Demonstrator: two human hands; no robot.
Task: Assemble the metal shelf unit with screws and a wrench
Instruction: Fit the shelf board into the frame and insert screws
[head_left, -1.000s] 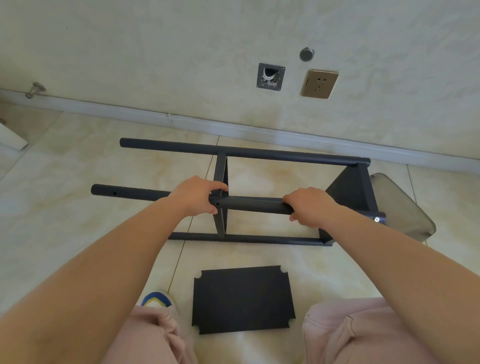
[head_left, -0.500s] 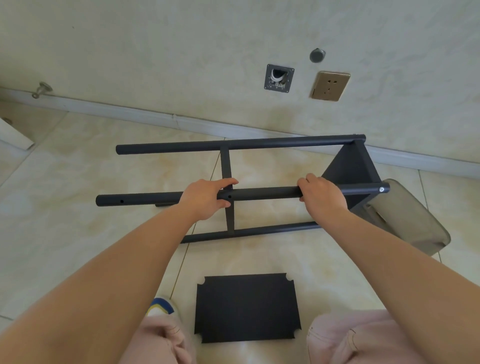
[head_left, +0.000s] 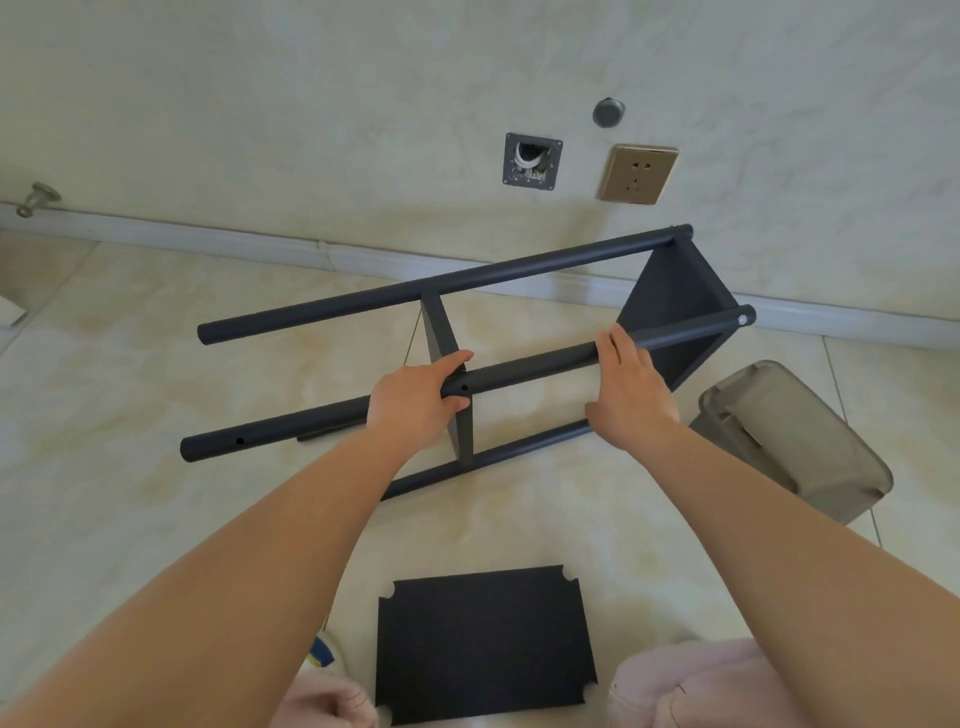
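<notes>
We see the dark metal shelf frame (head_left: 519, 371) lying on its side on the tiled floor (head_left: 104, 415), slanted so its right end sits nearer the wall (head_left: 311, 104). Three long round posts show: the far post (head_left: 447, 283), the near upper post (head_left: 530, 366) and a lower post (head_left: 488, 460) close to the floor. A shelf panel (head_left: 675, 296) closes the right end between the posts, and a narrower middle panel (head_left: 447, 364) stands across the frame.

Our left hand (head_left: 415, 402) grips the near upper post right where the middle panel meets it, fingers curled over the top and the thumb underneath, just beside a small screw hole. Our right hand (head_left: 631, 397) rests on the same post further right, its fingers laid straight over the tube rather than wrapped round it, so this grip is loose and spread. A silver screw head (head_left: 744, 320) shows at the right tip of that post.

A loose flat shelf panel (head_left: 483, 642) with notched corners lies on the floor between our knees, well apart from the frame. A grey plastic bin (head_left: 800, 441) lies tipped just beside the frame's right end. On the wall we see a socket (head_left: 638, 174), an open wall box (head_left: 532, 162) and a round cap (head_left: 608, 111); a door stop (head_left: 36, 198) sits at the far left by the skirting.
</notes>
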